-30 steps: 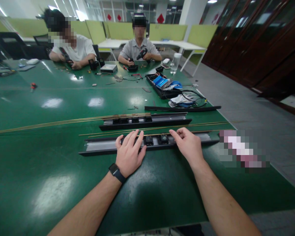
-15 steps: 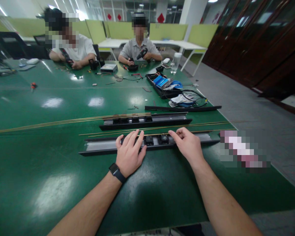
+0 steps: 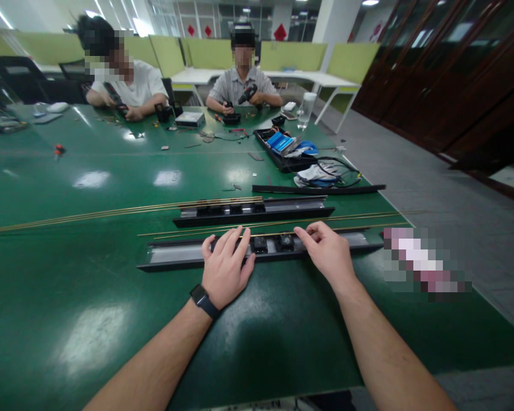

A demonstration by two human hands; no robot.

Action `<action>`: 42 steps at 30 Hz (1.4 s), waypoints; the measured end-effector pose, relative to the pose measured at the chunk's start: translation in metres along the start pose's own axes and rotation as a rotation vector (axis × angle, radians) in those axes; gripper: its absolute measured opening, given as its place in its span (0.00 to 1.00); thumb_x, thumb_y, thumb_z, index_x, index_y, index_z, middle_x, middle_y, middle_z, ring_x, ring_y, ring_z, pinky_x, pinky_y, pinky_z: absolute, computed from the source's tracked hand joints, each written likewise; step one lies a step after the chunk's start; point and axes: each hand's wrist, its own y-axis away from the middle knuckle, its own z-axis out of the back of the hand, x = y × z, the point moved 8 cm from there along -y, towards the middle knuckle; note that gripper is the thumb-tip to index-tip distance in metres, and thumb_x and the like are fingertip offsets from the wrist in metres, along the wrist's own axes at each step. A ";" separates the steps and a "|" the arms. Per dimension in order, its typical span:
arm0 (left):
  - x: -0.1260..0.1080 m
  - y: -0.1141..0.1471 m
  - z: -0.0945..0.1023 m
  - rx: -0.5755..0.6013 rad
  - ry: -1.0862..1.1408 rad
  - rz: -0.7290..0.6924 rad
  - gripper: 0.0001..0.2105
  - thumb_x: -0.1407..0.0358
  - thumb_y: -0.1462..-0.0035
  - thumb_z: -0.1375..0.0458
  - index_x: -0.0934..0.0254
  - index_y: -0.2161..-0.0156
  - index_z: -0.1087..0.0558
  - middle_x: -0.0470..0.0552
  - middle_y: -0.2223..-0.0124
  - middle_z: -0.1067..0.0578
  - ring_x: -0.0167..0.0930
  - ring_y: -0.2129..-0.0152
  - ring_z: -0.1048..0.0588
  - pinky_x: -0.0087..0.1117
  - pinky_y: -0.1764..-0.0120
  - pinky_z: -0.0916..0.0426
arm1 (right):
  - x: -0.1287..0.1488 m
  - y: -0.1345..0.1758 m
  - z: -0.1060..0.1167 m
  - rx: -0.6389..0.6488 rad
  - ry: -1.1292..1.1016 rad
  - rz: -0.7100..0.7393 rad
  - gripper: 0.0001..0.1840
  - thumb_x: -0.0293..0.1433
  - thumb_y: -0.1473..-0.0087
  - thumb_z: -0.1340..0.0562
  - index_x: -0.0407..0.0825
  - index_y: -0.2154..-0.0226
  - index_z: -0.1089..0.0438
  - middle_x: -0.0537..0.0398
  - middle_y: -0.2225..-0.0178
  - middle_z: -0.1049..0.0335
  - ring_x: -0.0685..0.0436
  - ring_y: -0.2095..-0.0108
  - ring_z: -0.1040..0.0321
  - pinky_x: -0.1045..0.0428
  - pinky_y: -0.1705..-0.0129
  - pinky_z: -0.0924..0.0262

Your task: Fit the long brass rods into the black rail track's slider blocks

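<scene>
A long black channel (image 3: 177, 265) with a pale inside lies crosswise in front of me. My left hand (image 3: 226, 267), wearing a dark watch on its wrist, rests over its middle with fingers spread. Small black blocks sit inside the channel, among them one block (image 3: 260, 244) beside my left fingers and another block (image 3: 286, 242) between my hands. Thumb and fingers of my right hand (image 3: 329, 251) are closed in a pinch on a thin brass rod (image 3: 372, 227) along the channel's far edge. What lies under my left palm is hidden.
Behind lies a second channel (image 3: 257, 217) with several blocks and long brass rods (image 3: 89, 214) reaching left. Farther back are a black strip (image 3: 321, 189), gloves (image 3: 321, 173) and a black tray (image 3: 289, 165). Across the green table, two people handle tools. A pixelated item is at right.
</scene>
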 end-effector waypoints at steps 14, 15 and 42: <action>0.000 0.000 -0.001 -0.007 0.005 -0.004 0.25 0.60 0.29 0.45 0.59 0.30 0.35 0.58 0.32 0.29 0.43 0.36 0.29 0.53 0.34 0.52 | -0.002 0.000 -0.002 0.021 0.008 -0.043 0.30 0.62 0.47 0.36 0.53 0.61 0.27 0.56 0.74 0.24 0.40 0.69 0.25 0.47 0.60 0.39; 0.000 0.000 -0.001 -0.007 0.005 -0.004 0.25 0.60 0.29 0.45 0.58 0.29 0.36 0.59 0.32 0.29 0.43 0.36 0.29 0.54 0.34 0.52 | -0.002 0.000 -0.002 0.024 0.006 -0.037 0.30 0.62 0.46 0.36 0.54 0.62 0.27 0.56 0.74 0.24 0.40 0.69 0.25 0.47 0.61 0.39; -0.001 0.000 0.000 -0.006 0.009 -0.003 0.25 0.60 0.28 0.46 0.60 0.30 0.36 0.57 0.32 0.28 0.42 0.37 0.29 0.52 0.34 0.52 | -0.006 -0.003 0.000 0.006 0.031 -0.020 0.29 0.62 0.43 0.38 0.54 0.72 0.27 0.57 0.76 0.26 0.43 0.71 0.28 0.47 0.61 0.41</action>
